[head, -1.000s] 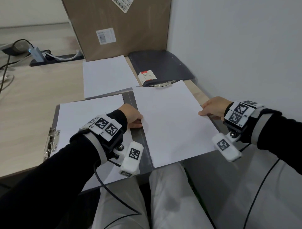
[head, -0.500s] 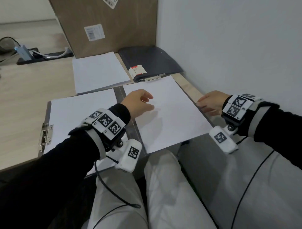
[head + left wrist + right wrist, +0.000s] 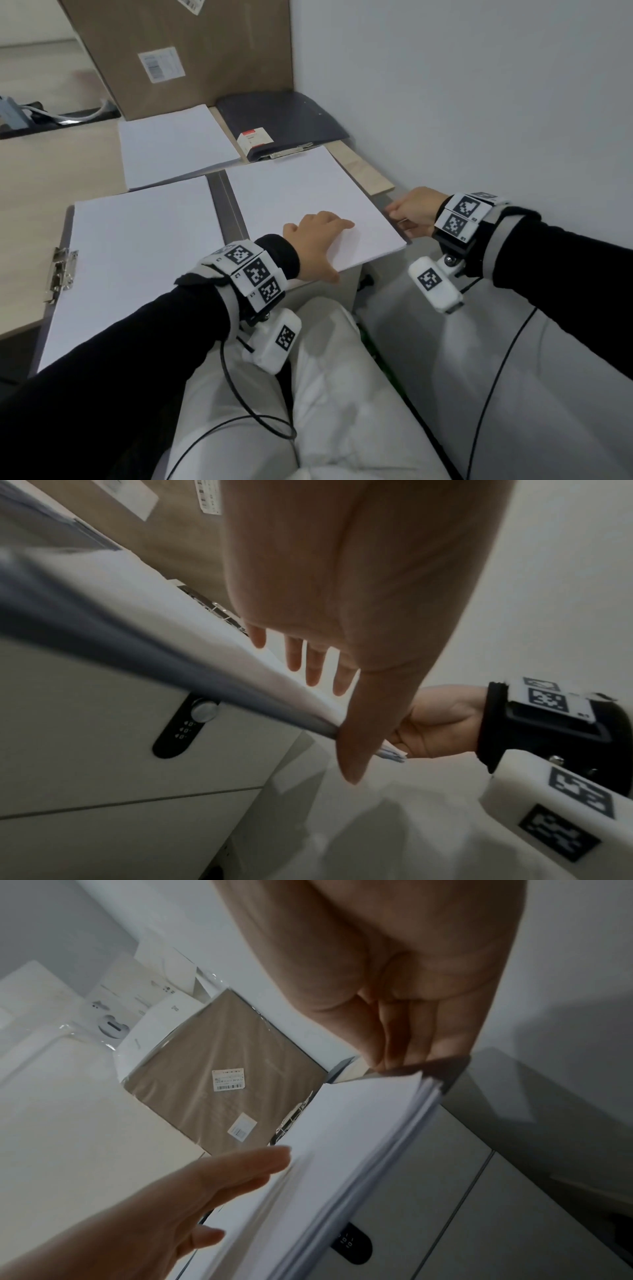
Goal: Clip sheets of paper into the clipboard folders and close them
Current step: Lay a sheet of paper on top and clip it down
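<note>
So the open clipboard folder (image 3: 226,205) lies flat on the desk (image 3: 41,178), paper on both halves. Their left hand (image 3: 317,241) rests flat, fingers spread, on the right-side stack of sheets (image 3: 308,202), while the right hand (image 3: 416,212) pinches the folder's right cover edge by the wall.

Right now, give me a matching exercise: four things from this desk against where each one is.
Things:
1. left hand
2. right hand
3. metal clip
4. cardboard box

Places:
A. left edge of the open folder
B. flat on the right-hand paper stack
C. standing at the back against the wall
D. gripping the folder's right edge

Pairs: 1-B, 2-D, 3-A, 4-C
</note>
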`<state>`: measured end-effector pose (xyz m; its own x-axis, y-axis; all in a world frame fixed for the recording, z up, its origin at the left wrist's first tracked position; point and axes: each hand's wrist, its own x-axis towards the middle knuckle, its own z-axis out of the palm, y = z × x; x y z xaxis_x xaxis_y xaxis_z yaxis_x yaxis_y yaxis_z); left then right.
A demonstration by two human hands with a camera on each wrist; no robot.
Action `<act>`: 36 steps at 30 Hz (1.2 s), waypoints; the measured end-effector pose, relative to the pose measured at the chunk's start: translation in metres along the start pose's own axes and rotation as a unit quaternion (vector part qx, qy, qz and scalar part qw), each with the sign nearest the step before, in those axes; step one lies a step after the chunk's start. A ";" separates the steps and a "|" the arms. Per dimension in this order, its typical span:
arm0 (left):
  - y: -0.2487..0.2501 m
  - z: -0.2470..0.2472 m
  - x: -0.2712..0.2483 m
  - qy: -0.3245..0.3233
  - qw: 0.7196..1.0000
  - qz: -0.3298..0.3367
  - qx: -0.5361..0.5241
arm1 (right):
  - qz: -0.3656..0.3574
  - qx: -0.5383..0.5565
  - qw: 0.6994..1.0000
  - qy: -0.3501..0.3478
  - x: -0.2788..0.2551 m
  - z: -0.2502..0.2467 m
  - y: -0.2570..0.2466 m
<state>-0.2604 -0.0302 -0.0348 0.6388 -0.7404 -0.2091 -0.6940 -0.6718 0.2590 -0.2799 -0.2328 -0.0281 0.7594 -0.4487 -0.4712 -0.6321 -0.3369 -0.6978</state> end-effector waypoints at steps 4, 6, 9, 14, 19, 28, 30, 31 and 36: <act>-0.002 0.003 -0.001 0.004 1.000 -0.013 -0.024 | -0.019 -0.033 0.999 0.007 0.002 -0.001 0.001; -0.003 0.003 -0.002 0.002 1.000 -0.012 -0.027 | -0.028 -0.036 0.999 0.000 0.000 -0.003 0.002; -0.005 0.002 -0.004 -0.005 1.000 -0.011 -0.027 | -0.028 -0.022 0.999 -0.017 -0.001 -0.006 0.005; -0.009 0.003 -0.010 -0.017 1.000 -0.003 -0.024 | -0.037 0.012 0.999 -0.021 -0.006 -0.001 0.011; -0.002 0.000 -0.011 -0.013 0.999 0.017 -0.027 | -0.031 0.071 0.997 -0.011 -0.013 0.008 0.016; 0.048 0.003 0.025 0.008 0.993 0.119 0.002 | -0.020 0.153 0.988 -0.009 -0.019 0.001 0.018; 0.051 0.005 0.031 0.007 0.993 0.120 0.017 | -0.017 0.147 0.989 -0.006 -0.016 0.001 0.019; 0.051 0.005 0.032 0.010 0.992 0.122 0.022 | -0.016 0.149 0.989 -0.009 -0.016 0.001 0.019; 0.046 0.006 0.035 0.020 0.991 0.132 0.004 | -0.012 0.146 0.989 -0.016 -0.013 0.003 0.019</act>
<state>-0.2719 -0.0875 -0.0355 0.4466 -0.8894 -0.0978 -0.8416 -0.4547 0.2916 -0.3015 -0.2313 -0.0371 0.7810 -0.4156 -0.4661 -0.5459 -0.0918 -0.8328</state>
